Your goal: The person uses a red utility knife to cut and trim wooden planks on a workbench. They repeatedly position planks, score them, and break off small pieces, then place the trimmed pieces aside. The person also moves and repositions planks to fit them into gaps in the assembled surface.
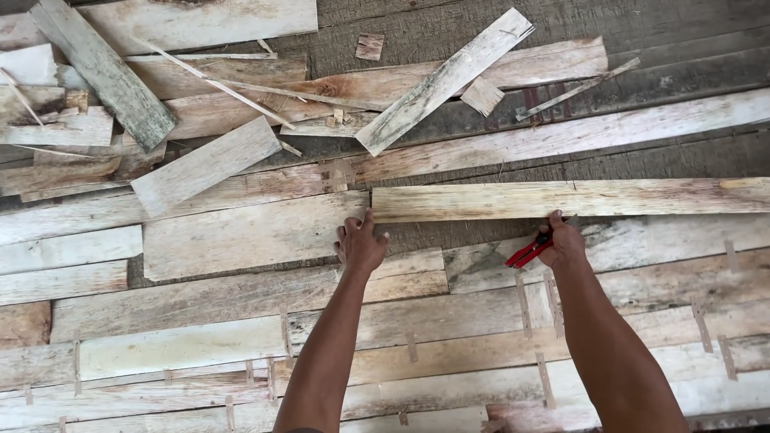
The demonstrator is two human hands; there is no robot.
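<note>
Veneer strip [561,199], one long pale piece, lies flat across the right half of the scene, running from the middle out to the right edge. Both hands meet it along its near edge. The left hand [360,243] rests with fingers spread, fingertips pressing at the strip's left end, where it butts against one broad pale sheet [249,234] to its left. The right hand [564,240] sits further right along the same near edge, thumb up against the strip, the rest of it closed around one pair of red-handled pliers [528,251], whose handles stick out to the left of the palm. The two hands are well apart, the left near the strip's end, the right near its middle.

Near the person, many more pale strips lie side by side in rows, joined by small pieces of tape [523,303]; their number cannot be told exactly. Far left, a loose heap of offcuts [120,88] lies criss-crossed, and one longer board [443,80] lies slantwise at the far middle over the dark wooden floor [682,48].
</note>
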